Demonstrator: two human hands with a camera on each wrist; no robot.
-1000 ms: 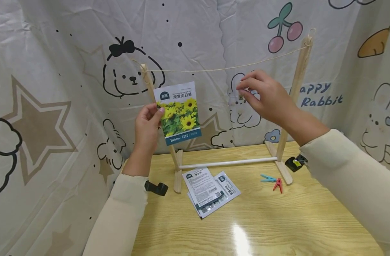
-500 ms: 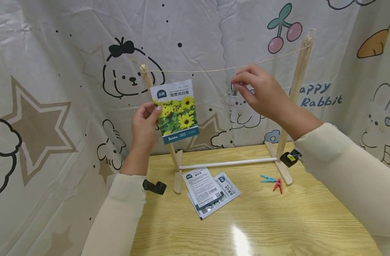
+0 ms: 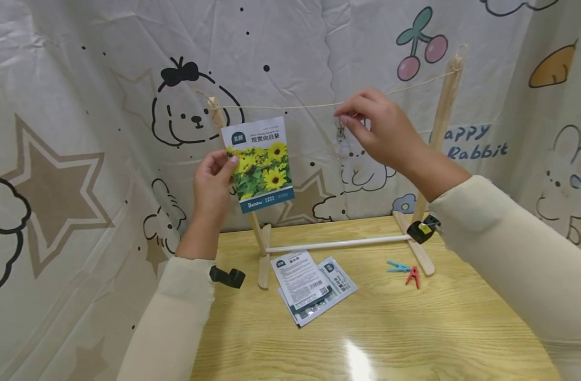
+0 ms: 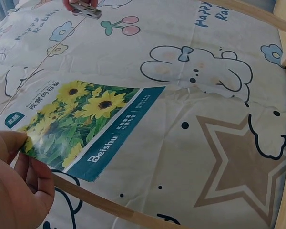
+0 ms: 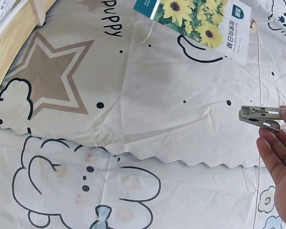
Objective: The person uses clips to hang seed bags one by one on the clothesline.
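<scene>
My left hand [image 3: 210, 185] pinches the left edge of a sunflower seed packet [image 3: 263, 172] between thumb and fingers. The packet's yellow flower picture faces me, tilted slightly, in front of the rack's left post and just below the string [image 3: 290, 107]. Up at the string's middle, my right hand [image 3: 383, 129] pinches a pale grey clothespin [image 5: 258, 113] by its handle end. In the right wrist view the clothespin's tip points toward the packet and overlaps the string. A gap separates the clothespin from the packet.
The wooden posts [image 3: 445, 111] carry the string, with a white rod [image 3: 347, 243] joining their feet. Below lie overlapping seed packets [image 3: 302, 280] on the table. Blue [image 3: 398, 266] and red clothespins [image 3: 413, 277] lie by the right foot. A patterned cloth hangs behind.
My right hand has moved left and up to the string with the clothespin. My left hand has shifted slightly left and up, still gripping the sunflower packet.
</scene>
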